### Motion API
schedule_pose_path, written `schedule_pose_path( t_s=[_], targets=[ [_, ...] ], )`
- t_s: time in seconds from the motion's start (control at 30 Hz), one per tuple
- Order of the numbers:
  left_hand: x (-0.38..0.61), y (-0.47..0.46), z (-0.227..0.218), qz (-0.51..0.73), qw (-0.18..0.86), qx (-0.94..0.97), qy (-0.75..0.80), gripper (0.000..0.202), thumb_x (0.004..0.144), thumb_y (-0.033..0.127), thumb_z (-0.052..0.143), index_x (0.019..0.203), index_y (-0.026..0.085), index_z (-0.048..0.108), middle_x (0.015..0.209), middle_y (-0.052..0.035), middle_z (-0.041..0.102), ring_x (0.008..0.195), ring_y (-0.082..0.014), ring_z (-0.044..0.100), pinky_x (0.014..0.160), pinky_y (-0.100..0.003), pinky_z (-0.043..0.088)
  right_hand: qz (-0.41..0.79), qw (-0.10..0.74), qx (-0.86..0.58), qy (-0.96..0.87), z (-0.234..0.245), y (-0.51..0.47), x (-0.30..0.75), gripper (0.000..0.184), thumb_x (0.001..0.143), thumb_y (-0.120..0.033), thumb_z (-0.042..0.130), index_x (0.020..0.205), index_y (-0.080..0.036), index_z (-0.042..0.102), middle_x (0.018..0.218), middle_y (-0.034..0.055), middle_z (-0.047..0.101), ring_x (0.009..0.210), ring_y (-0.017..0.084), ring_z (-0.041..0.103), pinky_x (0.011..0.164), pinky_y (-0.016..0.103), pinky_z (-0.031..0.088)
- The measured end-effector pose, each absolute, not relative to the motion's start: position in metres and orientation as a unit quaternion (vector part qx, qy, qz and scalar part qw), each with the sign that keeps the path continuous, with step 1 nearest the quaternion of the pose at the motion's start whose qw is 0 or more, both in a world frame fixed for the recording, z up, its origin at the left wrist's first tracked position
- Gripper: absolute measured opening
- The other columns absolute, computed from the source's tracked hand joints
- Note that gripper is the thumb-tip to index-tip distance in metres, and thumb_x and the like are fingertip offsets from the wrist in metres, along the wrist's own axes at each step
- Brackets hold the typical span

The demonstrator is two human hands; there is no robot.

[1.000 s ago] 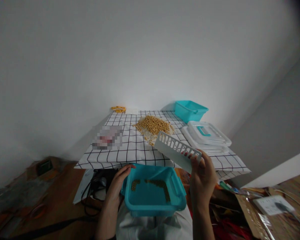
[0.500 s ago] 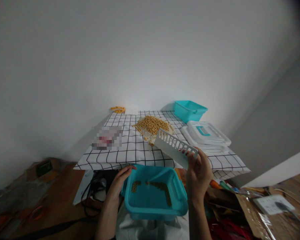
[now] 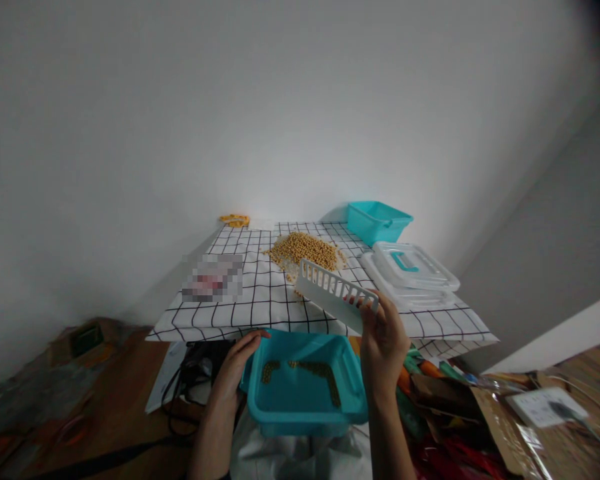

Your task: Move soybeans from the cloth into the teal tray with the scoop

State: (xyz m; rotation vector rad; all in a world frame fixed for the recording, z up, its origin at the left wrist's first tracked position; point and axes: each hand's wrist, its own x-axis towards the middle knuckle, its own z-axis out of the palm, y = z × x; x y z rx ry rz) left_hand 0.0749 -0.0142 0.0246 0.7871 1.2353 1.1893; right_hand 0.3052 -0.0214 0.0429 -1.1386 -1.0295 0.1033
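Observation:
My right hand (image 3: pixel 384 337) grips one end of a white slotted plastic divider (image 3: pixel 333 293), tilted over the near table edge, its far end close to a heap of soybeans (image 3: pixel 307 250). On my lap sits a teal plastic bin (image 3: pixel 300 417), with some beans (image 3: pixel 325 377) along its inner corners. My left hand (image 3: pixel 243 360) holds the bin's left rim, thumb and fingers bent around it. A few stray beans lie on the checked cloth below the heap, partly hidden by the divider.
A second teal bin (image 3: pixel 377 223) stands at the back right of the checked tablecloth (image 3: pixel 260 293). Clear lids with a teal handle (image 3: pixel 415 267) are stacked before it. A yellow item (image 3: pixel 235 220) lies at the back left, a blurred packet (image 3: pixel 213 279) nearer. A power strip (image 3: pixel 550 407) lies on the floor.
My right hand has moved left with the divider, bringing it closer over the front of the soybean heap. My left hand stays on the bin's rim.

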Motion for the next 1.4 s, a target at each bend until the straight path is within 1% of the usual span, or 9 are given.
schedule_pose_path(
  t_s=[0.1,0.3,0.5,0.63,0.9,0.97,1.13,1.27,1.4],
  targets=[
    [0.075,-0.014,0.026,0.509,0.591,0.332,0.531,0.028,0.05,0.039,0.086,0.069,0.02,0.079,0.065,0.0039,0.074,0.066,-0.0175,0.063,0.065,-0.028,0.047,0.046,0.72,-0.512,-0.465,0.045,-0.022,0.303,0.02,0.095,-0.033,0.062,0.108,-0.02,0.071,0.098,0.0083,0.078,0.089,0.023,0.077,0.078,0.032,0.058],
    [0.075,-0.012,0.026,0.51,0.587,0.335,0.532,0.027,0.047,0.039,0.087,0.065,0.021,0.079,0.063,0.0041,0.074,0.065,-0.0169,0.06,0.064,-0.027,0.046,0.048,0.718,-0.505,-0.476,0.05,-0.027,0.301,0.018,0.096,-0.032,0.062,0.106,-0.021,0.071,0.096,0.0066,0.078,0.087,0.021,0.077,0.078,0.029,0.058],
    [0.074,-0.013,0.023,0.507,0.59,0.33,0.534,0.027,0.05,0.041,0.088,0.068,0.023,0.08,0.067,0.003,0.075,0.069,-0.019,0.063,0.066,-0.028,0.048,0.049,0.713,-0.503,-0.486,0.048,-0.028,0.301,0.018,0.095,-0.031,0.063,0.108,-0.022,0.072,0.1,0.0069,0.079,0.093,0.023,0.077,0.082,0.031,0.058],
    [0.075,-0.013,0.025,0.511,0.587,0.326,0.536,0.027,0.048,0.04,0.088,0.066,0.023,0.08,0.067,0.0031,0.075,0.068,-0.0189,0.064,0.065,-0.028,0.049,0.047,0.709,-0.504,-0.491,0.049,-0.03,0.301,0.018,0.095,-0.03,0.064,0.109,-0.022,0.072,0.1,0.0062,0.079,0.093,0.023,0.077,0.081,0.031,0.058],
    [0.076,-0.015,0.027,0.511,0.592,0.318,0.536,0.027,0.049,0.04,0.087,0.068,0.022,0.079,0.066,0.0032,0.075,0.067,-0.0189,0.064,0.064,-0.028,0.049,0.052,0.712,-0.493,-0.498,0.051,-0.034,0.302,0.015,0.095,-0.028,0.064,0.106,-0.023,0.072,0.097,0.0043,0.079,0.089,0.02,0.077,0.077,0.027,0.058],
    [0.076,-0.014,0.026,0.512,0.592,0.319,0.533,0.027,0.05,0.04,0.087,0.069,0.022,0.08,0.067,0.0035,0.076,0.068,-0.0185,0.064,0.065,-0.027,0.049,0.057,0.713,-0.49,-0.498,0.05,-0.034,0.302,0.015,0.095,-0.028,0.063,0.106,-0.023,0.072,0.097,0.0046,0.078,0.089,0.02,0.077,0.077,0.028,0.059],
    [0.076,-0.013,0.025,0.515,0.588,0.326,0.531,0.026,0.049,0.039,0.088,0.067,0.021,0.08,0.067,0.0037,0.075,0.068,-0.0177,0.062,0.064,-0.026,0.048,0.071,0.715,-0.492,-0.492,0.049,-0.035,0.303,0.017,0.095,-0.029,0.063,0.107,-0.021,0.071,0.097,0.0068,0.078,0.089,0.023,0.077,0.08,0.034,0.06],
    [0.075,-0.014,0.023,0.516,0.589,0.323,0.531,0.025,0.052,0.039,0.087,0.069,0.022,0.079,0.067,0.004,0.074,0.067,-0.018,0.063,0.063,-0.027,0.048,0.068,0.72,-0.5,-0.476,0.048,-0.034,0.305,0.018,0.094,-0.031,0.063,0.107,-0.02,0.07,0.097,0.0088,0.077,0.089,0.025,0.076,0.081,0.037,0.06],
    [0.075,-0.016,0.023,0.515,0.592,0.32,0.531,0.026,0.052,0.039,0.087,0.07,0.022,0.079,0.066,0.004,0.074,0.066,-0.0181,0.064,0.063,-0.027,0.049,0.068,0.716,-0.503,-0.479,0.047,-0.033,0.306,0.019,0.094,-0.032,0.064,0.107,-0.02,0.071,0.096,0.0084,0.077,0.089,0.025,0.076,0.08,0.037,0.06]
  ],
)
